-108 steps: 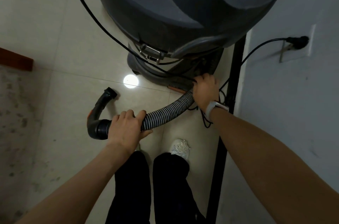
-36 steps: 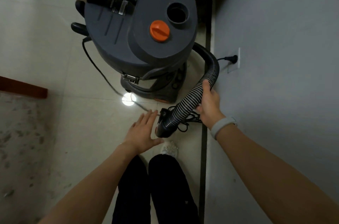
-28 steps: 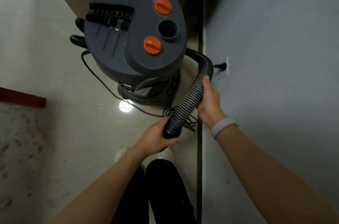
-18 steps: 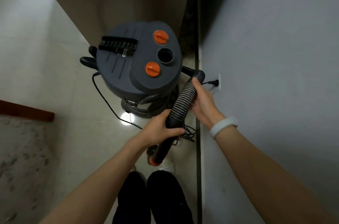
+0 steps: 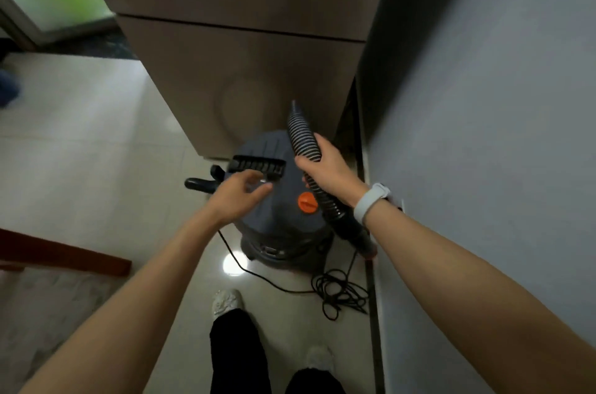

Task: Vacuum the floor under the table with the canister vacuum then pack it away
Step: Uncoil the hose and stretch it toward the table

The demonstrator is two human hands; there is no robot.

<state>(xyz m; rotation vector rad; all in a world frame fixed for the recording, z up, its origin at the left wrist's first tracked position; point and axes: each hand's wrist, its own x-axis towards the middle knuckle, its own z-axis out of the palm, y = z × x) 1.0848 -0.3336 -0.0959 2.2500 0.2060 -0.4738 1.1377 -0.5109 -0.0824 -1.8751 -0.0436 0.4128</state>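
The grey canister vacuum [image 5: 280,222] stands on the tiled floor against a tall cabinet, with an orange knob [image 5: 307,202] and a black carry handle [image 5: 257,165] on its lid. My right hand [image 5: 325,166] is wrapped around the ribbed grey hose [image 5: 300,135], lifted over the lid; the hose's black end cuff [image 5: 353,232] hangs down beside my wrist. My left hand [image 5: 238,195] hovers with fingers apart just in front of the carry handle, holding nothing.
The black power cord [image 5: 338,293] lies tangled on the floor by the grey wall [image 5: 483,135] on the right. The brown cabinet [image 5: 245,48] rises right behind the vacuum. A red-brown wooden bar [image 5: 64,253] edges a mat at the left. My feet are below.
My left hand has let go of the hose end and moved up over the lid. My right hand has raised the hose above the canister. The view has pulled back and upward.
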